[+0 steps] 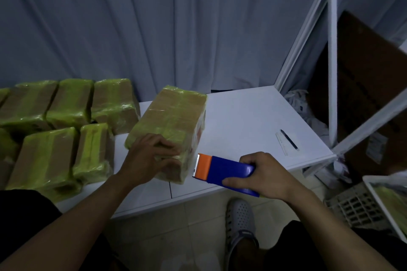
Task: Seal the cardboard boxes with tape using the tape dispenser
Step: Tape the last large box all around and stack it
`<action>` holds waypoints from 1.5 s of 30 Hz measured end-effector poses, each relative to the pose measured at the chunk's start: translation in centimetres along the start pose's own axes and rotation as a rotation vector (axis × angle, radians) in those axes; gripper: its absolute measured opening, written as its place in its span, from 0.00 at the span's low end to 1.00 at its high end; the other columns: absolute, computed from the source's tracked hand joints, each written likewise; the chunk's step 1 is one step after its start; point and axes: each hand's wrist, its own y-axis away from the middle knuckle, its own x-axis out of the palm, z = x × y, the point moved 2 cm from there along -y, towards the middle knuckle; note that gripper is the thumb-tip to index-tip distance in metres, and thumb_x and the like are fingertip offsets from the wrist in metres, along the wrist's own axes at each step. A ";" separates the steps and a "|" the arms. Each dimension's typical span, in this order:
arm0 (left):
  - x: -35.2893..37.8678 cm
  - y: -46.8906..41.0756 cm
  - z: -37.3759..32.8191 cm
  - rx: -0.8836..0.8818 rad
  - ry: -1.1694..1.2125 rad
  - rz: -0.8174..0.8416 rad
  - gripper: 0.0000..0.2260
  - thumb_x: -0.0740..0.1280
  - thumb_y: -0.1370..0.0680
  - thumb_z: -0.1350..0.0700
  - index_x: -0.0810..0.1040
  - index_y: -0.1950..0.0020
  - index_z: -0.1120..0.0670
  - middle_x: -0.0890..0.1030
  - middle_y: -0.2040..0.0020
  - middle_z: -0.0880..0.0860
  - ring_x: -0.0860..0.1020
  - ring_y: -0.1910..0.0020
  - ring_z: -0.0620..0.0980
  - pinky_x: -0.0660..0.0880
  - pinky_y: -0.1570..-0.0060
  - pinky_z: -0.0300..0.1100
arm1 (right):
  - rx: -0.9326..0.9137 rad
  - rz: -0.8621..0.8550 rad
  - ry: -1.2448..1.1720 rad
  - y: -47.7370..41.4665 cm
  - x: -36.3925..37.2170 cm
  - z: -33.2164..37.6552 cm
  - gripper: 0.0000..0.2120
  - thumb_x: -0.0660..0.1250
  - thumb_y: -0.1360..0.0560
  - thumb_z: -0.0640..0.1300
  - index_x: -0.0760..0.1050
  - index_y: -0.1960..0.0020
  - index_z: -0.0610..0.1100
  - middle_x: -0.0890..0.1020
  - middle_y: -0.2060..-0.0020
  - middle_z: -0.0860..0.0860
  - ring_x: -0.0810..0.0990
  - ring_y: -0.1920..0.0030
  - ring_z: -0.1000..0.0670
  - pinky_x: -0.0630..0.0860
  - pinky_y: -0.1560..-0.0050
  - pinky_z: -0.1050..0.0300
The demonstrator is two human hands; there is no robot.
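The right grip (264,174) clasps the dispenser (229,169), its blade (196,166) pointing left at the box (174,116) just beside it. The left grip (152,156) holds the box's near end on the table (242,116). The blade could nick the left grip or snag the wrap (187,97).

White bench (242,121). Left end: cluster of cardboard boxes (70,103) wrapped in yellow-green tape, packed side by side. One more taped box (171,116) lies apart mid-bench, angled, near the front edge. Right side: clear ruler (281,143), dark pen (290,141) just beside it.
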 end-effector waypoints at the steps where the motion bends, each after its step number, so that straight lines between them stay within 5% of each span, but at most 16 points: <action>1: 0.0 0.1 0.1 0.004 0.003 -0.002 0.17 0.62 0.27 0.33 0.83 0.45 0.37 0.77 0.44 0.37 0.70 0.41 0.40 0.61 0.36 0.37 | -0.005 0.006 0.004 0.0 0.2 0.0 0.16 0.81 0.33 0.59 0.80 0.60 0.49 0.83 0.66 0.59 0.83 0.65 0.59 0.75 0.65 0.67; 5: 0.0 0.4 0.5 0.028 0.025 -0.027 0.17 0.63 0.27 0.33 0.83 0.45 0.37 0.78 0.44 0.38 0.70 0.41 0.40 0.66 0.38 0.46 | 0.011 0.039 -0.014 -0.1 -1.0 -0.6 0.15 0.82 0.34 0.57 0.82 0.60 0.47 0.85 0.65 0.55 0.84 0.65 0.55 0.77 0.64 0.65; 16: -0.3 0.2 -0.3 0.016 0.054 -0.041 0.17 0.65 0.29 0.33 0.83 0.45 0.37 0.77 0.46 0.34 0.71 0.42 0.39 0.68 0.37 0.47 | 0.113 -0.034 0.082 -2.6 0.8 -2.6 0.20 0.81 0.36 0.64 0.78 0.64 0.50 0.82 0.70 0.58 0.82 0.66 0.61 0.72 0.68 0.68; 21: -0.5 0.2 -0.6 -0.005 0.103 -0.054 0.23 0.59 0.29 0.25 0.83 0.46 0.36 0.75 0.46 0.30 0.68 0.42 0.34 0.62 0.37 0.39 | 0.155 -0.047 0.116 -4.6 2.8 -2.2 0.23 0.80 0.37 0.67 0.79 0.62 0.48 0.82 0.67 0.54 0.82 0.66 0.59 0.73 0.69 0.66; 24: -0.2 0.4 -0.6 0.003 0.073 -0.079 0.20 0.65 0.28 0.29 0.84 0.46 0.40 0.76 0.46 0.32 0.72 0.42 0.36 0.68 0.35 0.47 | 0.178 -0.024 0.101 -5.8 3.5 -1.7 0.24 0.80 0.37 0.67 0.81 0.60 0.47 0.83 0.66 0.54 0.83 0.65 0.57 0.75 0.68 0.64; 28: 0.6 1.0 -1.6 -0.017 -0.001 -0.166 0.21 0.71 0.32 0.33 0.85 0.48 0.45 0.79 0.46 0.39 0.74 0.42 0.38 0.50 0.23 0.50 | 0.191 -0.009 0.096 -7.0 4.1 -1.3 0.24 0.79 0.37 0.67 0.82 0.60 0.47 0.83 0.67 0.53 0.83 0.64 0.56 0.77 0.67 0.62; 32: 1.6 1.2 -3.0 -0.145 -0.044 -0.239 0.19 0.68 0.31 0.34 0.84 0.53 0.46 0.79 0.48 0.42 0.73 0.44 0.39 0.46 0.24 0.59 | 0.194 -0.017 0.100 -7.6 4.6 -1.1 0.24 0.79 0.37 0.67 0.82 0.62 0.46 0.82 0.70 0.53 0.83 0.66 0.56 0.74 0.69 0.63; 35: 1.9 1.2 -3.3 -0.163 -0.024 -0.236 0.17 0.68 0.30 0.36 0.83 0.54 0.47 0.80 0.48 0.44 0.77 0.44 0.44 0.50 0.26 0.66 | 0.205 -0.029 0.089 -7.8 5.0 -1.1 0.24 0.80 0.37 0.66 0.82 0.61 0.46 0.83 0.68 0.53 0.83 0.64 0.56 0.75 0.68 0.63; 45: 1.7 1.1 -3.6 -0.173 -0.060 -0.229 0.17 0.67 0.28 0.35 0.84 0.55 0.47 0.82 0.50 0.44 0.79 0.44 0.46 0.51 0.26 0.66 | 0.183 -0.107 0.224 -7.3 5.9 -0.2 0.23 0.79 0.35 0.66 0.75 0.65 0.48 0.79 0.69 0.55 0.80 0.66 0.56 0.70 0.72 0.63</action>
